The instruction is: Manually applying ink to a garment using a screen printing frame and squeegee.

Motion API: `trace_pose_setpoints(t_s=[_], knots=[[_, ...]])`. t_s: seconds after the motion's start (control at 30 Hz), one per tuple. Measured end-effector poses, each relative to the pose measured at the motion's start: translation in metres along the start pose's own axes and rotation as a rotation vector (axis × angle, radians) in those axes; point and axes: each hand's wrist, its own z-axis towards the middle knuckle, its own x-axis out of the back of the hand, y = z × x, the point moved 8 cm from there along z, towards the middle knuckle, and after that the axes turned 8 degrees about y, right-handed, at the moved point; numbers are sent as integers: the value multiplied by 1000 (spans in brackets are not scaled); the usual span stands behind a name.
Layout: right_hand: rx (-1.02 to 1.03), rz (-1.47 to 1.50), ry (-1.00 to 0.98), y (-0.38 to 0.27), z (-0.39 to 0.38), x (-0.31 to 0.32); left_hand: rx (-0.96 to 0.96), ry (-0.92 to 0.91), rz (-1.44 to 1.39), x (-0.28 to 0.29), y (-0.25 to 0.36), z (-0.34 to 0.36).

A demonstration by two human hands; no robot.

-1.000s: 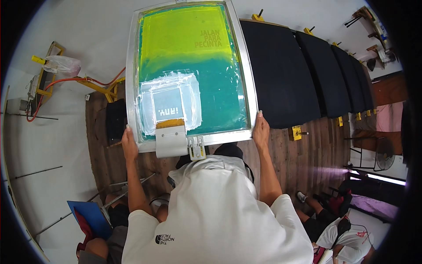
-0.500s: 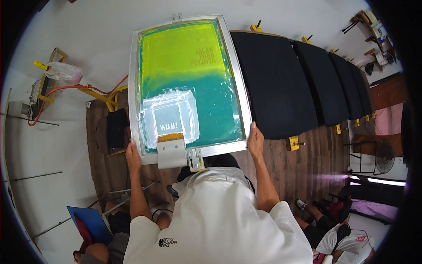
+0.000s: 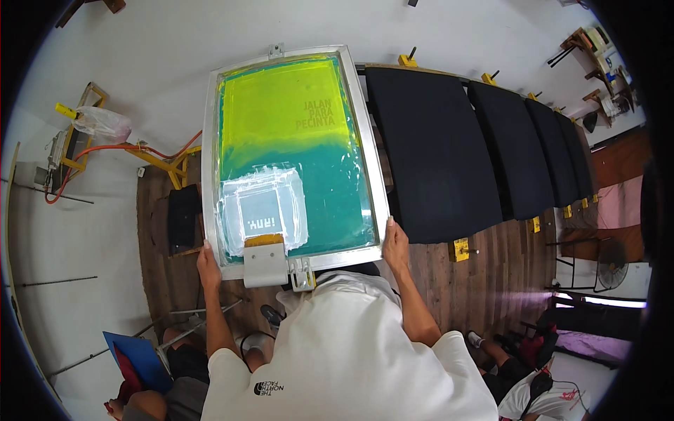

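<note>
A screen printing frame (image 3: 367,144) with silver metal edges hangs in front of me, gripped at both sides. Its mesh (image 3: 340,210) is teal, with a yellow-green band at the far end and a white-bordered pale patch near the left corner. My left hand (image 3: 208,266) is closed on the near left edge. On the opposite edge, also near its lower corner, my right hand (image 3: 395,245) is closed. A squeegee (image 3: 265,265) with a grey metal holder and orange-brown blade rests over the frame's near edge. Beside it sits a metal hinge bracket (image 3: 302,275).
Several black fabric-covered printing boards (image 3: 439,154) stretch away to the right, with yellow brackets (image 3: 460,250) at their ends. At left, an orange hose (image 3: 98,148) runs by a yellow metal stand (image 3: 175,168). Seated people (image 3: 151,403) are behind me on both sides. A fan (image 3: 612,266) stands far right.
The frame, with the squeegee on it, has shifted slightly left and lower in view, both hands with it. The surroundings have shifted a little too, as the view moved.
</note>
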Motion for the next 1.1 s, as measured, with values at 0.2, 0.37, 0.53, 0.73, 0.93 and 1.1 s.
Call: trace_pose_setpoints(t_s=[0.2, 0.37, 0.53, 0.73, 0.93, 1.1], knots=[[-17, 13, -7, 8, 2, -5, -7, 44, 88, 5, 15, -4], [-2, 5, 10, 8, 2, -2, -10, 30, 76, 2, 12, -2], [12, 7, 51, 5, 5, -4, -7, 27, 35, 1, 1, -1], [82, -167, 70, -8, 4, 1, -92, 25, -21, -3, -8, 7], [381, -699, 196, -109, -50, -5, -250, -93, 403, 9, 78, -8], [622, -377, -546, -189, -154, -92, -687, -540, 342, -26, 184, -82]])
